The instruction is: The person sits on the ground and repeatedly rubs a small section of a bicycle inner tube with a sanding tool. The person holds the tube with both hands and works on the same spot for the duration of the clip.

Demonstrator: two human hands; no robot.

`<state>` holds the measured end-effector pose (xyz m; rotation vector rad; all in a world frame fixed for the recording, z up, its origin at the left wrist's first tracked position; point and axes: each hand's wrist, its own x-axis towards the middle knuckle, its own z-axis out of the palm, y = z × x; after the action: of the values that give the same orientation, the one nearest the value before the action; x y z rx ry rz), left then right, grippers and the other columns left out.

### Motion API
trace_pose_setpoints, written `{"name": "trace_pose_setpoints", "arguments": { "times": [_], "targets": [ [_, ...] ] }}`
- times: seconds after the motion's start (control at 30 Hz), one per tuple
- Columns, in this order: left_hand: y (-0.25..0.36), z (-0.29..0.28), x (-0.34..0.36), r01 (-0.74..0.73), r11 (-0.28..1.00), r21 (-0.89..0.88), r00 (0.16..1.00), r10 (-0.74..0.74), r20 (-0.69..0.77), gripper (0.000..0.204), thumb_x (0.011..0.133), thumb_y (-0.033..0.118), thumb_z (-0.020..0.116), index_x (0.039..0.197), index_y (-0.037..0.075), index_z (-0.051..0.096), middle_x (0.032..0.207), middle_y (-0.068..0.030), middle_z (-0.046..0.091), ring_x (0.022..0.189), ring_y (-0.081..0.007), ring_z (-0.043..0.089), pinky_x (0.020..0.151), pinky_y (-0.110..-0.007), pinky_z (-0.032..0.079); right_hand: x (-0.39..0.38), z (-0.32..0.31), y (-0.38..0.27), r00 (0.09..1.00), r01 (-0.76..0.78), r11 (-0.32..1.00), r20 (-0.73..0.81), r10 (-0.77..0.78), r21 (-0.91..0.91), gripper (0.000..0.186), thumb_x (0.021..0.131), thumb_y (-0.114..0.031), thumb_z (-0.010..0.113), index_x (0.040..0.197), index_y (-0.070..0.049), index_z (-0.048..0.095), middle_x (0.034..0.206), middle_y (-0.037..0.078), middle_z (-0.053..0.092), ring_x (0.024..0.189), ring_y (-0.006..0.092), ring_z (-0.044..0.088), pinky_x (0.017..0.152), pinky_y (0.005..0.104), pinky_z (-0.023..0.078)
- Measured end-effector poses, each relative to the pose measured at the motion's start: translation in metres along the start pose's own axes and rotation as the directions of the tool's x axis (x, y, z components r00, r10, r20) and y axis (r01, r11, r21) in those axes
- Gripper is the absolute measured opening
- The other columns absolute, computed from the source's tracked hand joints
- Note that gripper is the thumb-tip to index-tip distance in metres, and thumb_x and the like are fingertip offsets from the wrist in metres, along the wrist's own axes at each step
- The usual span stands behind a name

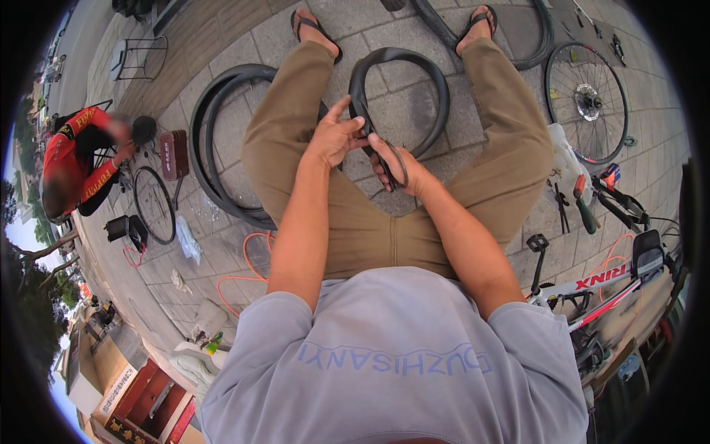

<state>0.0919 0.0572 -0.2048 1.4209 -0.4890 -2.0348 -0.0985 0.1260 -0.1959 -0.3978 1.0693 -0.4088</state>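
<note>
A black bicycle inner tube (358, 80) loops out between my knees, and both my hands are at its near end. My left hand (334, 138) has its thumb and fingers against the tube's left side, with the index finger stretched along it. Closed round the tube just to the right is my right hand (403, 169). A thin dark curved strip (404, 172) sticks out beside the right thumb; whether it is part of the tube cannot be made out. My right fingers are partly hidden behind the tube.
Black tyres (198, 140) lie by my left leg, and another tyre (549, 33) near my right foot. A spoked wheel (586, 101), pliers (562, 207) and a white bicycle (584, 285) are at right. An orange hose (244, 278) crosses the paving. A person in red (81, 159) sits at left.
</note>
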Motion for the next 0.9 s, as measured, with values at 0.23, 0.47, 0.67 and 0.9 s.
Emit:
{"name": "trace_pose_setpoints", "arguments": {
  "times": [0.23,0.47,0.67,0.9],
  "targets": [
    [-0.003,-0.001,0.003,-0.001,1.0,-0.028,1.0,0.0,-0.023,0.085,0.1,-0.004,0.065,0.17,0.01,0.019,0.107,-0.0115,0.072,0.09,-0.0228,0.072,0.081,-0.046,0.066,-0.004,0.003,-0.003,1.0,0.004,0.999,-0.029,-0.005,-0.044,0.07,0.1,-0.074,0.055,0.091,-0.005,0.061,0.067,-0.002,0.045,0.053,0.0119,0.045,0.045,0.0312,0.039],
    [-0.003,0.0,0.006,-0.01,1.0,-0.009,0.999,0.01,-0.037,0.079,0.1,0.0,0.067,0.167,0.005,0.026,0.106,-0.0103,0.072,0.088,-0.0211,0.071,0.074,-0.042,0.065,-0.005,0.005,-0.001,0.991,0.02,0.985,-0.126,-0.042,-0.173,0.071,0.1,-0.073,0.056,0.084,-0.004,0.06,0.065,0.0,0.048,0.05,0.0132,0.048,0.044,0.0327,0.042],
    [0.011,-0.001,0.014,0.018,0.999,0.04,0.995,-0.015,-0.095,0.05,0.101,0.013,0.069,0.146,0.0,0.053,0.104,-0.006,0.071,0.083,-0.017,0.07,0.065,-0.037,0.063,-0.009,0.016,0.003,0.982,0.02,0.98,-0.18,-0.057,-0.197,0.071,0.1,-0.071,0.058,0.077,-0.004,0.058,0.061,0.001,0.048,0.047,0.0148,0.05,0.043,0.0337,0.043],
    [0.006,-0.005,0.019,0.01,0.993,0.114,0.993,0.003,-0.12,0.054,0.1,0.01,0.071,0.149,-0.002,0.052,0.108,-0.0039,0.071,0.084,-0.0149,0.068,0.065,-0.035,0.062,-0.011,0.014,0.013,0.99,0.035,0.996,-0.135,-0.046,-0.084,0.069,0.1,-0.071,0.058,0.08,-0.005,0.058,0.065,0.0,0.048,0.049,0.015,0.05,0.043,0.0336,0.043]
  ]
}}
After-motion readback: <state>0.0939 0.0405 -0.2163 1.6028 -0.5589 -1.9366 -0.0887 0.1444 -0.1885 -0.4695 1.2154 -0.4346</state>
